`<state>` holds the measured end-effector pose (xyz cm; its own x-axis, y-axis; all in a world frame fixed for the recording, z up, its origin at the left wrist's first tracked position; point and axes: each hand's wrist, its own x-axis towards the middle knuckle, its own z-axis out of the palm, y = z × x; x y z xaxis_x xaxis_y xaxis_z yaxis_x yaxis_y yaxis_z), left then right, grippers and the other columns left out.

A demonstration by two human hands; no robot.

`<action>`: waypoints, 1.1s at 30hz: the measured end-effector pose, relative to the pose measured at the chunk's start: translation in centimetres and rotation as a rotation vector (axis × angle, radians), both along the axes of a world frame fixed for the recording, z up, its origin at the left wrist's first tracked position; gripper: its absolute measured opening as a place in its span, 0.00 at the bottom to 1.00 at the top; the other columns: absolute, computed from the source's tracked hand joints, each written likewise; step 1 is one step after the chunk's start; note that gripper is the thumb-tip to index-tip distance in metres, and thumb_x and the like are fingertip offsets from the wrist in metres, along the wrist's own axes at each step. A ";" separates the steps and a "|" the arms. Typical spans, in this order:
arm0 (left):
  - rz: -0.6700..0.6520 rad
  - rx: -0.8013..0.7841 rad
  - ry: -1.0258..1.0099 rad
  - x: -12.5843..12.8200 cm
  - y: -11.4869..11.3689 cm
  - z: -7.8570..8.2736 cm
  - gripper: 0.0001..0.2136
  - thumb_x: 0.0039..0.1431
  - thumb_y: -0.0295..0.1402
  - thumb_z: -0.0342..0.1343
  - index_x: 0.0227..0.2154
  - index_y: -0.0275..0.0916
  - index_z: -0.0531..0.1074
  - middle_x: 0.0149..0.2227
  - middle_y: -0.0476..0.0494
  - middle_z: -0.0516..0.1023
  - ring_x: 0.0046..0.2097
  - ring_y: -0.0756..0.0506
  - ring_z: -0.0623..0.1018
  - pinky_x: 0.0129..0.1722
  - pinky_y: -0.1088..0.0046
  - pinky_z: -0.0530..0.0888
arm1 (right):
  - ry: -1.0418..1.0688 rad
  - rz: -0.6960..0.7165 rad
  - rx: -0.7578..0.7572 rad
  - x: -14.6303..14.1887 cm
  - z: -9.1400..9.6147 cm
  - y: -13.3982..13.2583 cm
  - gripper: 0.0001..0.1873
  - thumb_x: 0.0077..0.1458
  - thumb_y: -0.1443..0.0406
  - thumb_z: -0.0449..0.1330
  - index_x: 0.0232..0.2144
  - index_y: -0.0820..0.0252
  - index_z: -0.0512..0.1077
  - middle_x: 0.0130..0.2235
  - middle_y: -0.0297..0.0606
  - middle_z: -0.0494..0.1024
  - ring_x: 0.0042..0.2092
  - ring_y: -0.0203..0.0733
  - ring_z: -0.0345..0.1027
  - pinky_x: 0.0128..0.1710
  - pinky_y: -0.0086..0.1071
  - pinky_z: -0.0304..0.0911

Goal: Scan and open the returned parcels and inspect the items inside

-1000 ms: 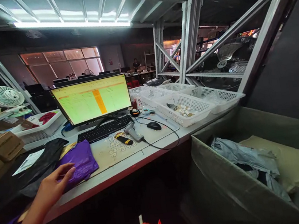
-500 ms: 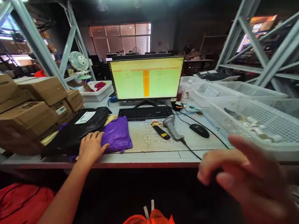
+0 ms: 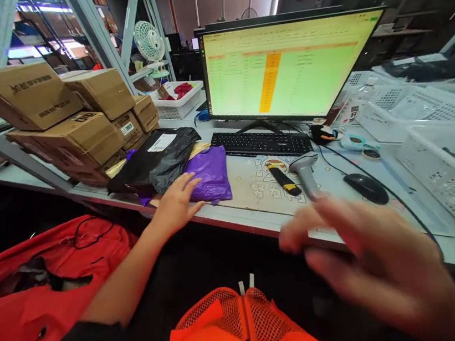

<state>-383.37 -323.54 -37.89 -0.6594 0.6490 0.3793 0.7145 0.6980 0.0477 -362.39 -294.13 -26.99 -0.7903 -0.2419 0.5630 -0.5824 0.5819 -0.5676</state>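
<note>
My left hand lies with fingers spread at the near edge of a shiny purple mailer bag. Left of that, a black plastic mailer bag with a white label rests on the desk, partly covering yellow and purple packaging. In the air before the desk edge hovers my right hand, blurred, its thumb and fingers apart and nothing visible between them. Just beyond it are a grey barcode scanner and a black and yellow box cutter, both lying on the desk mat.
A monitor stands behind a black keyboard. Cardboard boxes are stacked at left, by a metal post. A mouse, its cable and white plastic baskets are at right. A red bag sits below left.
The view has turned left and come closer to the desk. My right hand has moved nearer the scanner. My left hand stays by the purple mailer bag.
</note>
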 end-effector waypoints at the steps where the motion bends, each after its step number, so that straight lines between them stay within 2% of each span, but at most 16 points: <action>1: -0.014 -0.040 -0.043 -0.5 1.2 -0.5 0.31 0.63 0.40 0.63 0.66 0.35 0.66 0.69 0.31 0.66 0.70 0.34 0.65 0.71 0.56 0.63 | -0.002 -0.166 0.005 -1.6 -1.3 1.4 0.33 0.63 0.64 0.58 0.68 0.36 0.61 0.38 0.30 0.83 0.36 0.41 0.78 0.39 0.35 0.75; 4: 0.035 -0.172 -0.126 -2.5 3.6 -2.2 0.38 0.58 0.37 0.68 0.70 0.36 0.62 0.72 0.30 0.61 0.72 0.28 0.61 0.70 0.49 0.62 | -0.060 -0.527 0.029 -6.5 -6.3 6.6 0.30 0.61 0.59 0.58 0.64 0.56 0.68 0.38 0.38 0.82 0.34 0.42 0.76 0.41 0.37 0.74; 7: 0.064 -0.200 -0.108 -4.4 4.0 -3.5 0.33 0.62 0.30 0.61 0.70 0.35 0.62 0.72 0.31 0.61 0.71 0.28 0.62 0.68 0.48 0.64 | -0.217 -0.806 0.085 -8.9 -11.3 11.6 0.30 0.57 0.58 0.57 0.59 0.65 0.72 0.39 0.45 0.82 0.34 0.46 0.76 0.43 0.41 0.73; 10: 0.035 -0.132 -0.075 -5.5 3.2 -3.7 0.28 0.62 0.21 0.51 0.66 0.31 0.67 0.67 0.29 0.69 0.68 0.33 0.70 0.66 0.53 0.68 | -0.340 -0.941 0.159 -9.2 -14.6 14.5 0.33 0.54 0.58 0.56 0.59 0.69 0.72 0.46 0.51 0.81 0.43 0.52 0.77 0.51 0.46 0.71; 13: 0.050 0.083 -0.053 -6.3 1.9 -2.3 0.24 0.60 0.20 0.49 0.57 0.31 0.75 0.58 0.30 0.79 0.60 0.37 0.78 0.61 0.61 0.71 | -0.403 -0.974 0.240 -9.4 -15.9 15.1 0.34 0.56 0.58 0.56 0.61 0.70 0.70 0.53 0.56 0.79 0.54 0.57 0.74 0.57 0.47 0.68; 15: 0.166 0.366 0.004 -7.0 1.0 -0.9 0.17 0.61 0.23 0.50 0.49 0.33 0.78 0.46 0.34 0.84 0.50 0.39 0.82 0.55 0.64 0.74 | -0.458 -0.986 0.289 -9.8 -16.2 14.9 0.34 0.58 0.57 0.56 0.63 0.71 0.68 0.56 0.58 0.77 0.58 0.59 0.72 0.59 0.47 0.66; 17: 0.308 0.729 0.083 -7.7 0.3 0.5 0.10 0.65 0.28 0.51 0.40 0.35 0.78 0.36 0.39 0.82 0.41 0.41 0.81 0.49 0.67 0.74 | -0.544 -0.986 0.332 -10.3 -16.1 14.6 0.36 0.60 0.56 0.56 0.65 0.71 0.65 0.57 0.59 0.76 0.59 0.61 0.71 0.58 0.47 0.66; 18: 0.349 0.915 0.108 -8.0 0.2 1.1 0.10 0.67 0.32 0.51 0.36 0.35 0.77 0.33 0.41 0.81 0.39 0.42 0.80 0.47 0.68 0.74 | -0.594 -0.980 0.353 -10.6 -16.0 14.4 0.36 0.61 0.55 0.55 0.66 0.72 0.64 0.58 0.60 0.76 0.59 0.62 0.71 0.57 0.48 0.66; 20: 0.343 1.254 0.083 -8.4 0.5 1.7 0.13 0.68 0.38 0.52 0.33 0.36 0.74 0.32 0.44 0.79 0.38 0.45 0.77 0.46 0.71 0.73 | -0.680 -0.968 0.397 -11.1 -15.8 14.0 0.38 0.63 0.53 0.54 0.68 0.72 0.61 0.57 0.61 0.76 0.58 0.64 0.72 0.55 0.48 0.67; 23: 0.203 1.613 -0.181 -8.1 2.3 1.5 0.15 0.66 0.44 0.57 0.35 0.35 0.74 0.36 0.45 0.79 0.40 0.47 0.77 0.48 0.71 0.73 | -0.750 -0.978 0.451 -12.0 -15.5 13.1 0.38 0.63 0.50 0.55 0.66 0.72 0.62 0.54 0.63 0.77 0.55 0.66 0.73 0.50 0.48 0.68; 25: 0.142 1.731 -0.417 -7.4 4.1 0.9 0.16 0.63 0.46 0.60 0.38 0.35 0.75 0.38 0.44 0.80 0.41 0.47 0.78 0.50 0.69 0.74 | -0.779 -1.014 0.467 -12.8 -15.1 12.5 0.35 0.62 0.53 0.55 0.63 0.72 0.65 0.53 0.63 0.77 0.54 0.65 0.74 0.49 0.48 0.68; 27: 0.132 1.785 -0.578 -6.6 5.9 0.3 0.15 0.61 0.44 0.63 0.39 0.35 0.76 0.38 0.44 0.81 0.42 0.46 0.79 0.50 0.68 0.75 | -0.815 -1.046 0.469 -13.6 -14.6 12.1 0.31 0.61 0.56 0.56 0.60 0.73 0.67 0.53 0.64 0.77 0.54 0.64 0.74 0.49 0.46 0.68; 30: 0.151 1.794 -0.623 -5.6 7.8 -0.5 0.13 0.62 0.41 0.62 0.39 0.34 0.77 0.40 0.43 0.83 0.42 0.46 0.80 0.50 0.70 0.75 | -0.817 -1.069 0.425 -13.9 -12.6 12.2 0.25 0.61 0.57 0.55 0.53 0.73 0.71 0.49 0.63 0.78 0.52 0.62 0.75 0.47 0.44 0.69; 32: 0.168 1.733 -0.598 -5.3 8.4 -0.9 0.13 0.64 0.40 0.60 0.39 0.33 0.77 0.40 0.42 0.83 0.42 0.46 0.79 0.49 0.70 0.74 | -0.796 -1.017 0.275 -12.6 -10.6 12.6 0.20 0.62 0.55 0.55 0.44 0.67 0.73 0.40 0.57 0.79 0.41 0.56 0.77 0.38 0.41 0.70; 33: 0.175 1.688 -0.584 -5.1 8.6 -1.1 0.14 0.64 0.41 0.60 0.39 0.33 0.78 0.39 0.41 0.83 0.42 0.45 0.79 0.48 0.70 0.74 | -0.781 -0.946 0.161 -11.5 -9.5 12.8 0.19 0.62 0.52 0.55 0.38 0.63 0.72 0.34 0.51 0.78 0.34 0.51 0.75 0.32 0.39 0.68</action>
<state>-388.51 -314.98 -39.00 -0.9488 -0.2388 0.2070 0.2764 -0.3097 0.9098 -373.90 -281.31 -36.51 -0.8028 0.5839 -0.1209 0.5672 0.6852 -0.4570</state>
